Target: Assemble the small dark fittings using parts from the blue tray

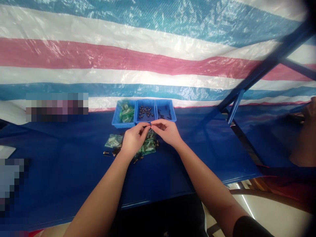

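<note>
My left hand [134,137] and my right hand [168,131] meet fingertip to fingertip just in front of the blue bins. Both are closed in a pinch around something small and dark that is too tiny to name. Beneath them lies a pile of green-tinted plastic packets [149,146] with pale strips inside, partly hidden by my left hand. Another such packet [113,141] rests left of that hand. Small dark and brass-coloured metal parts lie around the pile, among them a loose metal piece [106,153] at its left edge.
Three blue bins stand in a row: the left bin [123,125] holds green packets, the middle bin [145,121] metal parts, the right bin [174,113] dark slim pieces. A blue metal frame [235,107] rises at right. Another person's arm [304,141] shows at far right.
</note>
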The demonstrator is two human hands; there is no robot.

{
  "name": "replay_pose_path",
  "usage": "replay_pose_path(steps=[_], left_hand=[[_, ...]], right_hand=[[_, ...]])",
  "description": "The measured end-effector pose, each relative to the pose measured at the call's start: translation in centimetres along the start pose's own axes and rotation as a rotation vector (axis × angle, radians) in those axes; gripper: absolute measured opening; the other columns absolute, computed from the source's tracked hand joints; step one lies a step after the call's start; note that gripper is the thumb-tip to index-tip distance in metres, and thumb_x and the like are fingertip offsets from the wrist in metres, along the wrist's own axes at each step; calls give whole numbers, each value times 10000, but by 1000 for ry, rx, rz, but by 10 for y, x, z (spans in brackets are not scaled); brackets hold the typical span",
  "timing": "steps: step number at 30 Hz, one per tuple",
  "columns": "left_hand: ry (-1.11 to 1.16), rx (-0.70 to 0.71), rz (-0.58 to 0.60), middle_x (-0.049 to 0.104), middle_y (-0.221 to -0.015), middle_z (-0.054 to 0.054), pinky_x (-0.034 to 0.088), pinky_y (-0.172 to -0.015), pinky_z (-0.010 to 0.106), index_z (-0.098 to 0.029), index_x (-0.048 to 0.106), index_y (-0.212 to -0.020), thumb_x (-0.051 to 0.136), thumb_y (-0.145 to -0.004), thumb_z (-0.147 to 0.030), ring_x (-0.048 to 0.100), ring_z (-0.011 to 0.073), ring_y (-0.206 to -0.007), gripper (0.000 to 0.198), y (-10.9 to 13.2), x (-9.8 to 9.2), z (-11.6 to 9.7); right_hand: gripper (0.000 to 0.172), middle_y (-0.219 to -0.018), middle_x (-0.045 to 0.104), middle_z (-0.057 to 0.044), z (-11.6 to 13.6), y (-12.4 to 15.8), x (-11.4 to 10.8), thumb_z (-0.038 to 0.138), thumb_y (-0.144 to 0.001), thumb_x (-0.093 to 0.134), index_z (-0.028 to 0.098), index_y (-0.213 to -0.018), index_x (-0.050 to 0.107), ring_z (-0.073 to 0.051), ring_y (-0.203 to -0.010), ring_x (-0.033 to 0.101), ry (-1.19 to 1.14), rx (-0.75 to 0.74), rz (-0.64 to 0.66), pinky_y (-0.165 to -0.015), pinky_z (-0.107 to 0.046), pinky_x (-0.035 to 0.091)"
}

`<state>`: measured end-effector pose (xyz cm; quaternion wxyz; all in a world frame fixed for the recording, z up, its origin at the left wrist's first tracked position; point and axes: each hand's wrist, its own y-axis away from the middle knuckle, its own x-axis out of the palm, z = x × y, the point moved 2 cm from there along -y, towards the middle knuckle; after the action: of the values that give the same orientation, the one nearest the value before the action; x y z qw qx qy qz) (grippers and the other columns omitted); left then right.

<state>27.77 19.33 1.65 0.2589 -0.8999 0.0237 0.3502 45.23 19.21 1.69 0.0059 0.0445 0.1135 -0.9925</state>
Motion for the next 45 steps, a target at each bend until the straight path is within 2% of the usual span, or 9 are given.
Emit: replay_pose_path(steps=[8,19,29,35,45], left_hand=[[23,23,-22,564,-626,-45,410,-578,202,-208,700,-1112,575,-967,-352,514,91,-547,239,0,-1,-2],[-5,15,-27,632,-659,-24,412,-592,209,-218,730,-1062,559,-977,-379,555,99,-566,249,-1,-2,-4],[2,-4,0,623,-652,-28,418,-577,210,-222,694,-1152,549,-974,-406,550,103,-545,294,0,-1,-4],[2,10,-8,591,-636,-36,405,-580,204,-213,705,-1076,559,-970,-369,536,96,-554,238,-1,-1,-3],[-13,15,-13,694,-738,-2,449,-625,210,-222,734,-1080,565,-970,-374,594,104,-600,252,0,-1,-2]], right_hand=[[237,-917,765,-63,-7,-2,0,373,-789,757,198,-950,751,-192,-831,718,-90,28,-12,-785,-342,595],[255,-886,760,-56,-2,0,2,366,-774,764,188,-954,741,-171,-788,705,-88,67,4,-738,-311,583],[275,-897,761,-56,-6,-1,2,386,-778,755,194,-974,743,-175,-812,709,-62,56,4,-758,-315,592],[250,-882,762,-61,-4,0,2,345,-772,759,184,-962,750,-176,-783,708,-75,66,12,-727,-314,584],[261,-891,767,-55,-1,-1,1,379,-766,764,196,-952,752,-180,-796,713,-60,89,8,-759,-330,595]])
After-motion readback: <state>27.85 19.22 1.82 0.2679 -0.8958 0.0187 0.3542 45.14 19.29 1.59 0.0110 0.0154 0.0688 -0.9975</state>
